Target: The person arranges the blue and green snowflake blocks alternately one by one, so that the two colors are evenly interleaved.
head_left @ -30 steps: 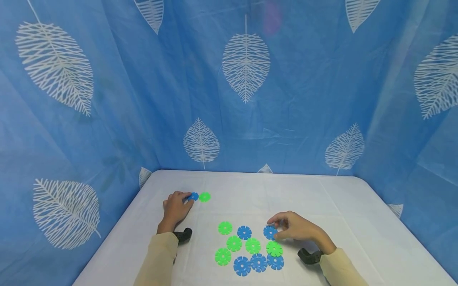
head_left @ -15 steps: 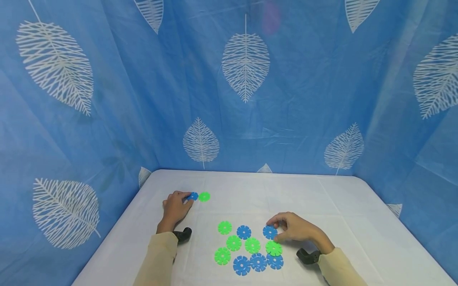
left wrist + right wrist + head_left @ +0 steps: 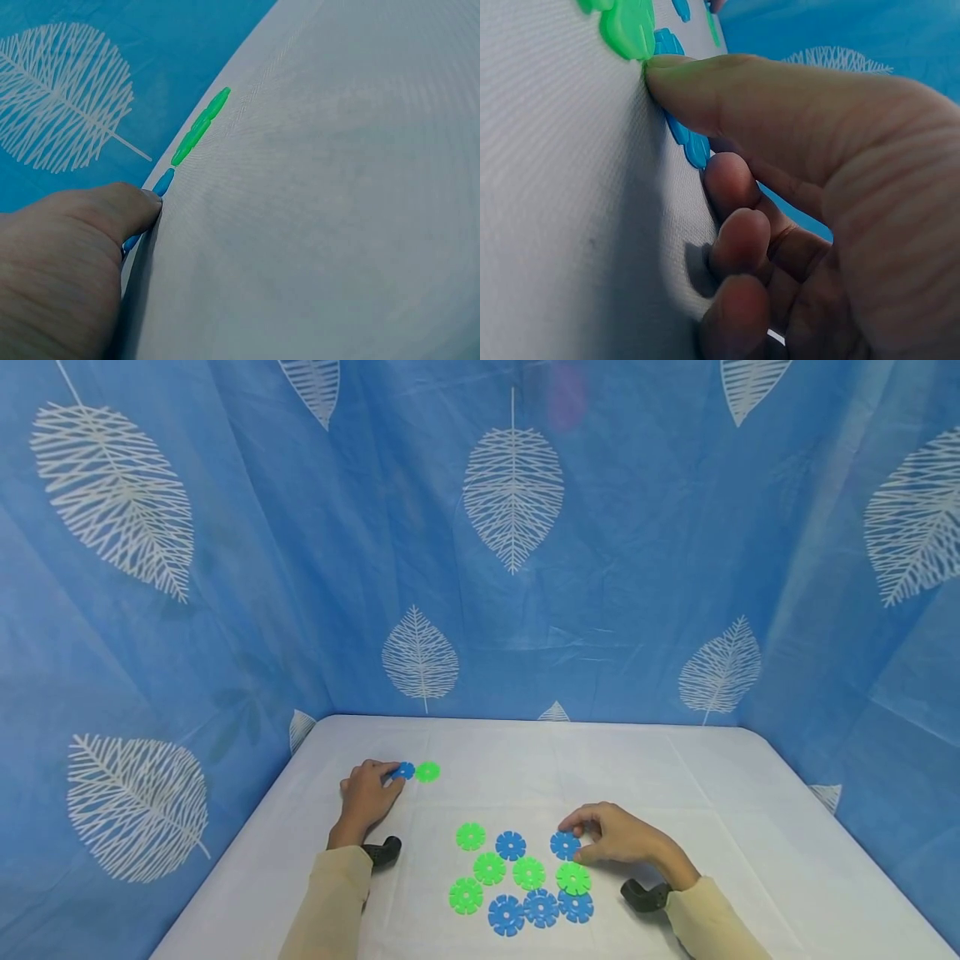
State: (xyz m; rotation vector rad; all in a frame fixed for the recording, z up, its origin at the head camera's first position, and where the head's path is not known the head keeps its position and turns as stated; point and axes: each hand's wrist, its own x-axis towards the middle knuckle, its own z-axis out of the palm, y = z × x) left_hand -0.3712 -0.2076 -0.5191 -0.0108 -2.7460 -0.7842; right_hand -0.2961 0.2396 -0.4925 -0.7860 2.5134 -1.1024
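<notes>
At the table's far left, my left hand [image 3: 367, 797] pinches a notched blue disc [image 3: 407, 770] between thumb and forefinger; a green disc [image 3: 428, 772] lies against its right side. The left wrist view shows the thumb of that hand [image 3: 71, 255] on the blue disc [image 3: 165, 181], with green [image 3: 196, 136] beyond. Right of centre, my right hand [image 3: 628, 837] has thumb and forefinger round another blue disc [image 3: 564, 846], which lies flat. In the right wrist view the right hand [image 3: 795, 142] partly hides this blue disc [image 3: 696, 148], and its thumb tip meets a green disc [image 3: 628, 28].
Several green discs [image 3: 489, 868] and blue discs [image 3: 506, 915] lie in loose rows at the front middle of the white table [image 3: 480, 752]. One green disc [image 3: 573, 878] overlaps a blue one [image 3: 576, 907]. A blue curtain [image 3: 600, 610] with white leaves hangs round the table.
</notes>
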